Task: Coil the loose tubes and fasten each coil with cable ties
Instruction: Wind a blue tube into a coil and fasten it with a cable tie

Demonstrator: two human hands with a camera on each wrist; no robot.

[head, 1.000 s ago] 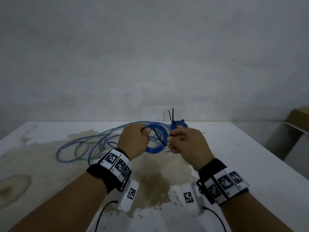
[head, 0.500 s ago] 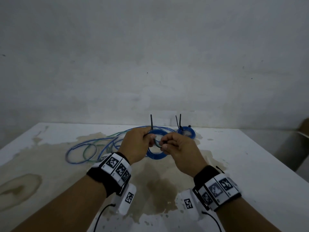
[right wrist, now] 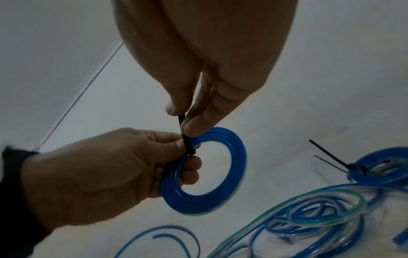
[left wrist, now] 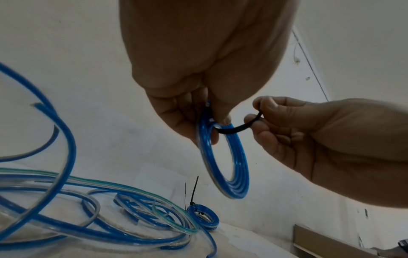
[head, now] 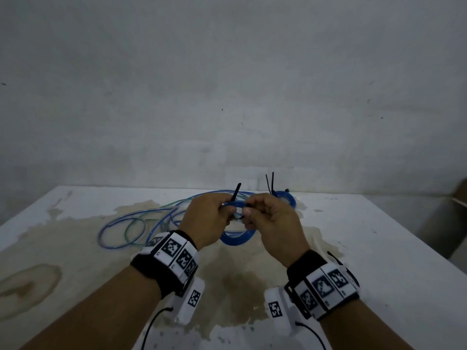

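Above the middle of the stained white surface [head: 379, 248], the two hands hold a flat blue coil [left wrist: 232, 174] in the air, upright, so that its open centre is free for a tie to pass through. The left hand [head: 206, 221] curls its fingers and thumb round the coil's upper edge, pinching the turns together so they cannot spring apart, and the same grip seems to trap one end of the black cable tie [left wrist: 234, 129]. The right hand [head: 271, 221] pinches the other end of that tie between thumb and forefinger, drawing it in a curve out through the ring; the remaining fingers are folded into the palm. The tie looks not yet closed, judging by the open arc, though where its two ends meet is hidden behind the fingers. The tubing is smooth, glossy and part see-through, wound in several tight turns lying side by side like a disc. The tie is a thin, matt, flexible strip. Farther back, to the right, a smaller finished coil [left wrist: 204, 218] lies on the surface with tie tails standing up stiffly. To the left sprawl the loose tubes [head: 131, 223], blue with a green one among them, in wide slack loops awaiting their turn.
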